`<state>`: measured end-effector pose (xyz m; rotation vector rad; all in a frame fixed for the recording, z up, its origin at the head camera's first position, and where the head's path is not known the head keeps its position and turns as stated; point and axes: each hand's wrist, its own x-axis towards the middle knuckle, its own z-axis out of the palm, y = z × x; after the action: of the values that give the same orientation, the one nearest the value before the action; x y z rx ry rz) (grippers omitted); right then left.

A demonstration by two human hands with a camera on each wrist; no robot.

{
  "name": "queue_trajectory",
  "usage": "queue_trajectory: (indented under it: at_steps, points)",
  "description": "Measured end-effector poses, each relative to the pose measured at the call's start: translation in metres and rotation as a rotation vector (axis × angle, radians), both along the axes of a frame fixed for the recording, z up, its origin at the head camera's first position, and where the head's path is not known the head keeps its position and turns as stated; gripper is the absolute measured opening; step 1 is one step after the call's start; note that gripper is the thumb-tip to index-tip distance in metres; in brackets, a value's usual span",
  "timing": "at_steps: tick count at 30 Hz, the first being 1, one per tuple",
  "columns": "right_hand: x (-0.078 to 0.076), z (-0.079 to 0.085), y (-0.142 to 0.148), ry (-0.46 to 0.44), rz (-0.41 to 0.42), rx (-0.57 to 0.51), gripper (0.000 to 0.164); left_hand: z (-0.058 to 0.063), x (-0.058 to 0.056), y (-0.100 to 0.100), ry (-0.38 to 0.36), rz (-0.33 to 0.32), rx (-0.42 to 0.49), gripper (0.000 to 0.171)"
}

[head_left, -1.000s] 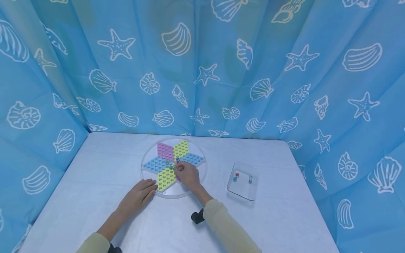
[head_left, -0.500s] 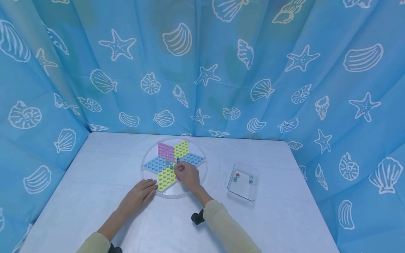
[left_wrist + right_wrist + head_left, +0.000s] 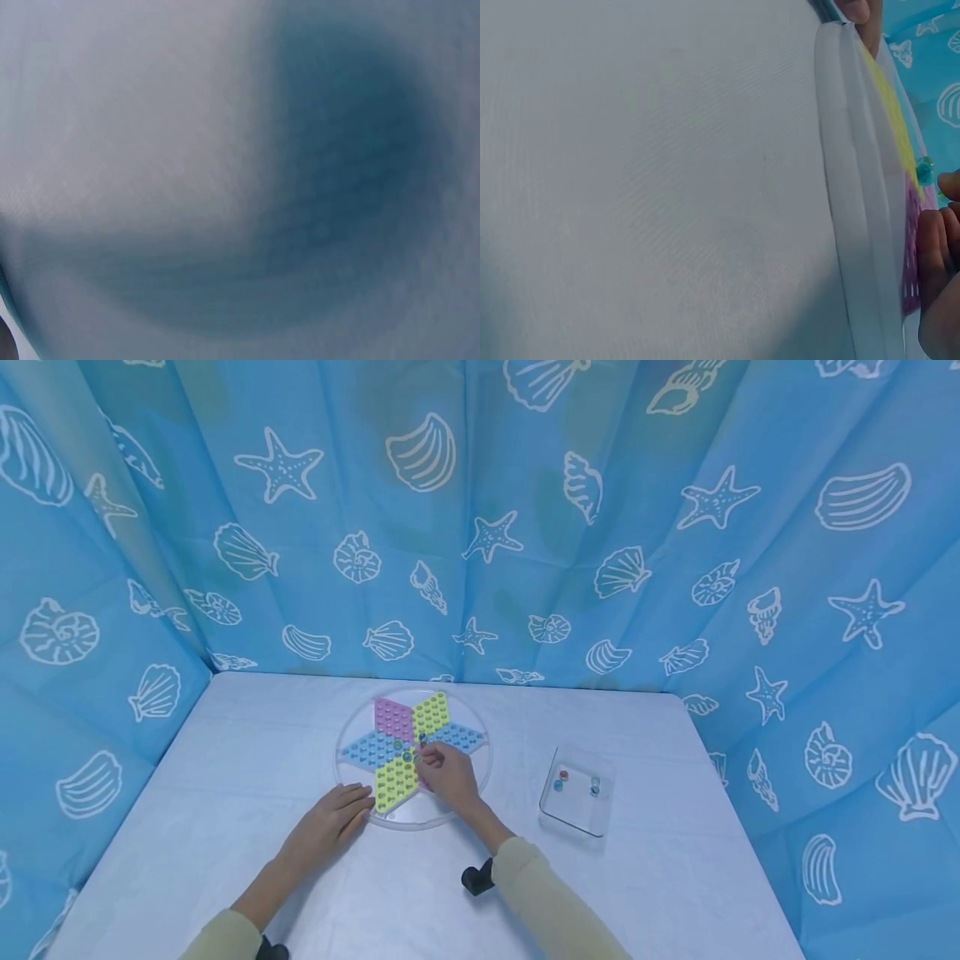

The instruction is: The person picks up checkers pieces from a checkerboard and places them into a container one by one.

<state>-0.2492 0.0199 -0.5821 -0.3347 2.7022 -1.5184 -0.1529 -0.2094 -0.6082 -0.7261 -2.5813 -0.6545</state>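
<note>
A round Chinese checkers board (image 3: pixel 352 785) with a pink, yellow and blue star lies on the table. Several marbles (image 3: pixel 407 757) sit around its centre. My right hand (image 3: pixel 448 775) is over the board's middle, fingers curled and fingertips beside the marbles; whether a marble is between them is hidden. In the right wrist view, the curled fingers (image 3: pixel 934 244) are at the pink point, near a teal marble (image 3: pixel 925 171). My left hand (image 3: pixel 330 818) lies with fairly straight fingers at the board's front-left rim. Only blurred cloth fills most of the left wrist view.
A clear rectangular container (image 3: pixel 576 814) with several marbles (image 3: pixel 562 775) stands right of the board. White cloth (image 3: pixel 660 860) covers the table. A blue curtain (image 3: pixel 495 593) with shell prints hangs behind and at both sides.
My right wrist and forearm have shifted slightly to the right, while the fingertips stay by the centre marbles. The left hand has kept its place.
</note>
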Motion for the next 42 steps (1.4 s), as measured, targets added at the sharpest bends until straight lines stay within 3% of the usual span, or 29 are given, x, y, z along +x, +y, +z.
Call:
queue_trajectory:
  at_steps: [20,34,42]
  points:
    - [0.016,0.014,0.047,-0.038,0.009,-0.037,0.017,0.006,0.000,0.001,-0.005,0.000,-0.021,0.024]
    - [0.034,0.037,0.088,-0.011,0.040,-0.036,0.015,0.004,0.001,0.000,-0.053,0.027,-0.031,0.026]
    - [0.042,0.042,0.121,-0.031,-0.019,-0.070,0.015,0.003,-0.002,-0.004,0.018,-0.038,-0.121,0.028]
